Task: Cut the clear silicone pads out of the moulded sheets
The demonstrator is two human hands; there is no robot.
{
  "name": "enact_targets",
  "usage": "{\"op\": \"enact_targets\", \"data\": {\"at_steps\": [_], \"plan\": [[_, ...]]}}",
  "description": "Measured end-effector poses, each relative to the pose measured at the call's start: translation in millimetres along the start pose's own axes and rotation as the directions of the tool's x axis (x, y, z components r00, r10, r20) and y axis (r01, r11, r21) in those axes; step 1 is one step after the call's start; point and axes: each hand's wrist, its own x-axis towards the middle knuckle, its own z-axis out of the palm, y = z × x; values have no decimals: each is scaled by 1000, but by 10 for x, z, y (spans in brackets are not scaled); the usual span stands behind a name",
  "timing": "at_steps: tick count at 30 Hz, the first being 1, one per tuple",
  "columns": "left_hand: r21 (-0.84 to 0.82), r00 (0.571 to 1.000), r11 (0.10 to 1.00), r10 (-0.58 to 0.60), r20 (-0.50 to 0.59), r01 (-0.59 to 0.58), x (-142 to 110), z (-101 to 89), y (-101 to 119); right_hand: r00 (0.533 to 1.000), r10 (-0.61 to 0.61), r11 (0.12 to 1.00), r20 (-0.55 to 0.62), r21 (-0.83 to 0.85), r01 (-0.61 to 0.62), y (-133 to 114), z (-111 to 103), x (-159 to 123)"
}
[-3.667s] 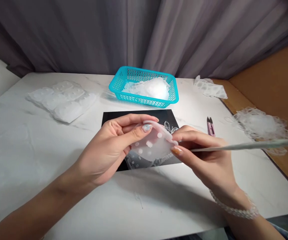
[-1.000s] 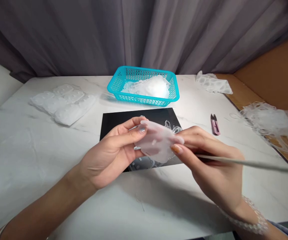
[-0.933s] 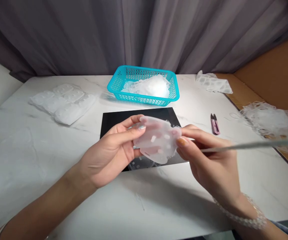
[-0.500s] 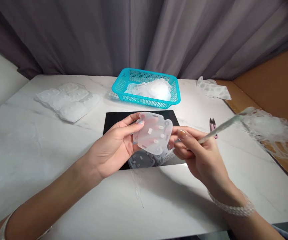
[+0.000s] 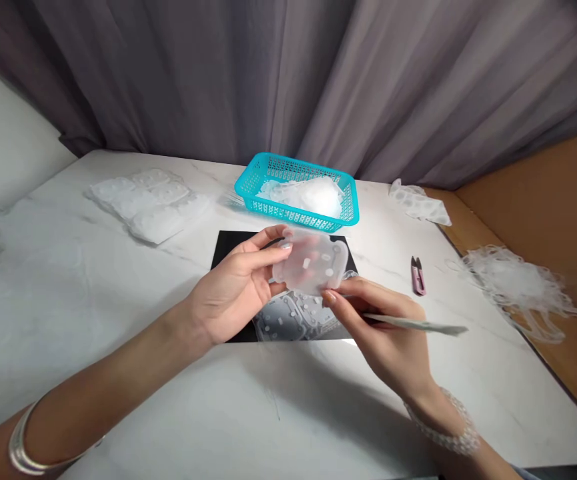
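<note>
My left hand (image 5: 233, 287) clamped a translucent white silicone mould (image 5: 311, 261) over the flat black sheet (image 5: 231, 243); my right hand (image 5: 383, 337) pinched a slender pale pick (image 5: 418, 325) against its lower edge.

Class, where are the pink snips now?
Head view: the pink thread snips lie on the right of the marble table, between the black mat and the clear trimmings pile.

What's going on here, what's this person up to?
A person sits at a marble table. Their left hand holds up a translucent moulded piece over a black sheet. Their right hand, at the piece's lower edge, grips a thin pale stick. Behind them is a teal plastic basket holding pale material, and pink thread snips lie to the right.
</note>
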Motion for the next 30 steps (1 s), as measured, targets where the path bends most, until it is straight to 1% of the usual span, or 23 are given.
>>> {"op": "enact_targets", "data": {"at_steps": [2,4,6,8,10,12,13,15,17,19,20,21,22,23,24,25,26,28,30], "plan": [[2,998,999,36,-53,-36,39,-37,27,997,66,998,-48,-4,-66,78,-62,33],[19,989,997,77,-124,-75,93,-99,68,986,130,991,-109,28,-128,172,-160,102],[37,975,995,99,-197,-94,150,-169,115,975,148,989,-163,52,-141,262,-276,235],[49,967,995,95,-235,-86,196,-231,155,974,140,990,-180,50,-133,332,-369,461],[60,967,995,90,-238,-78,224,-276,182,976,154,988,-156,53,-147,370,-396,782],[71,968,994,93,-231,-79,235,-307,193,976,187,980,-113,88,-178,379,-329,1165],[78,969,994,96,-227,-80,237,-319,194,974,208,974,-89,111,-198,377,-263,1359],[98,971,992,98,-218,-78,235,-337,197,976,212,972,-43,117,-206,369,-89,1707],[138,974,988,100,-202,-73,234,-354,205,977,215,972,0,97,-214,365,89,1949],[250,979,964,128,-158,-85,247,-384,218,975,223,973,24,63,-224,369,207,2048],[382,979,918,163,-121,-106,263,-408,223,974,224,973,26,40,-225,376,227,2041],[547,976,827,206,-74,-133,287,-442,224,975,223,975,22,13,-223,390,215,2000],[705,969,691,246,-25,-157,318,-485,220,976,219,976,15,-20,-219,412,172,1929],[827,960,536,278,21,-173,355,-537,209,977,215,975,7,-61,-214,443,100,1834],[903,952,393,301,55,-176,395,-596,188,977,213,971,-1,-111,-212,485,5,1719],[943,946,287,317,73,-169,435,-657,158,977,212,963,-8,-170,-211,538,-106,1591],[962,942,224,326,79,-158,471,-717,119,977,215,949,-13,-234,-212,602,-223,1453],[981,940,135,328,88,-139,525,-819,25,972,233,904,-16,-364,-223,753,-438,1168],[991,944,36,311,114,-132,552,-884,-72,963,269,850,-4,-469,-239,916,-579,897]]}}
